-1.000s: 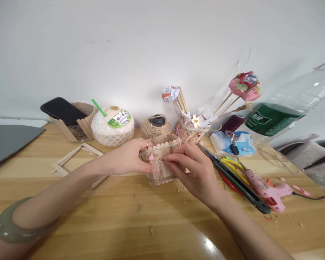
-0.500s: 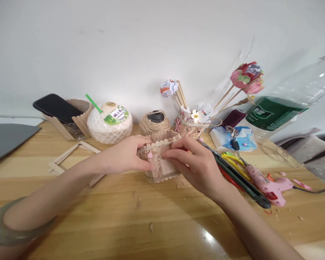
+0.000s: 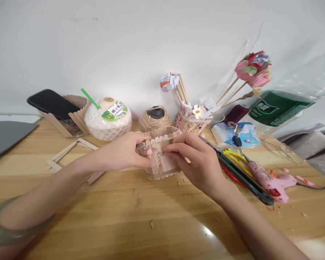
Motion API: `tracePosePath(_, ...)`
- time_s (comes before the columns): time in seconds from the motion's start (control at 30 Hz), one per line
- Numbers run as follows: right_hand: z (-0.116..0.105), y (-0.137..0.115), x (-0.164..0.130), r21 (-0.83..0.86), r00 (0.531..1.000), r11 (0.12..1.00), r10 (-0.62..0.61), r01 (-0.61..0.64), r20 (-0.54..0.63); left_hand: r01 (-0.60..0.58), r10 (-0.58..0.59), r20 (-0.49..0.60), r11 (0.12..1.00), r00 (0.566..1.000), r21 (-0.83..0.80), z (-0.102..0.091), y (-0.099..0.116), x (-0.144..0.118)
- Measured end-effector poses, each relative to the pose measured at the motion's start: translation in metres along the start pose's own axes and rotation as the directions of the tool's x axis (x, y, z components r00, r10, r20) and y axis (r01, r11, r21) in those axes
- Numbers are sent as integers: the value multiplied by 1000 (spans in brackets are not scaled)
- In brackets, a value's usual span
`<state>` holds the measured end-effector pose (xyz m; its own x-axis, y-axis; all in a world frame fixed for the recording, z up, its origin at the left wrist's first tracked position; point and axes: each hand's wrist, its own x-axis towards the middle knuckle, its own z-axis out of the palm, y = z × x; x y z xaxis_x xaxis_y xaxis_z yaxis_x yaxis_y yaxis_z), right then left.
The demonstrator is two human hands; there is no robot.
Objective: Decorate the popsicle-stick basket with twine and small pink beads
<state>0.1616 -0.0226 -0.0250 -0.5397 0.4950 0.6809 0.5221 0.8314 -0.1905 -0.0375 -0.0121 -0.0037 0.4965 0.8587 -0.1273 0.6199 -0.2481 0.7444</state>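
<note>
At the far left edge a grey mat (image 3: 5,135) lies flat on the wooden bench (image 3: 97,220); beside it a stick-built stand (image 3: 70,124) holds a dark phone (image 3: 52,104) tilted on its top; in front of that, a square frame of flat sticks (image 3: 67,153) lies on the bench, with bare wood open toward the near edge, scattered only with small shavings; a white, dimpled coconut (image 3: 108,121) with a green straw sits by the wall, then a round ball of jute twine (image 3: 155,118).

The left hand (image 3: 124,153) reaches in from the left, a pale green bangle (image 3: 13,231) on its forearm; its fingers wrap the left side of the popsicle-stick box (image 3: 159,155), thumb pressed on the front face below a small pink flower. The box stands upright in the middle of the bench, just in front of the twine, open at the top, a beaded string along its scalloped rim. The right hand (image 3: 200,162) comes from the right; its fingers are drawn together, thumb and forefinger pinching something small against the box's front, too small to tell what.

Behind, a decorated stick pot (image 3: 192,124) holds skewers and paper flowers; further right lie long black tongs (image 3: 241,177), a pink glue gun (image 3: 271,180), a blue tissue pack (image 3: 235,135) and a clear plastic bottle (image 3: 281,108) on its side.
</note>
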Motion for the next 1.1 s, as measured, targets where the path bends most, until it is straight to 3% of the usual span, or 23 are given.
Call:
tracePosePath(0.3,0,-1,0,54,999,998,36,-36,-2,2,-2,-6,1000,1000,2,3,-1,0)
tracePosePath(0.97,1,2,-1,72,1000,997,-10,9,8,32,-31,7,998,999,-55,3,-1,0)
tracePosePath(1.1,0,3,0,146,1000,989,-1,-1,9,32,-32,-1,999,999,-42,2,-1,1)
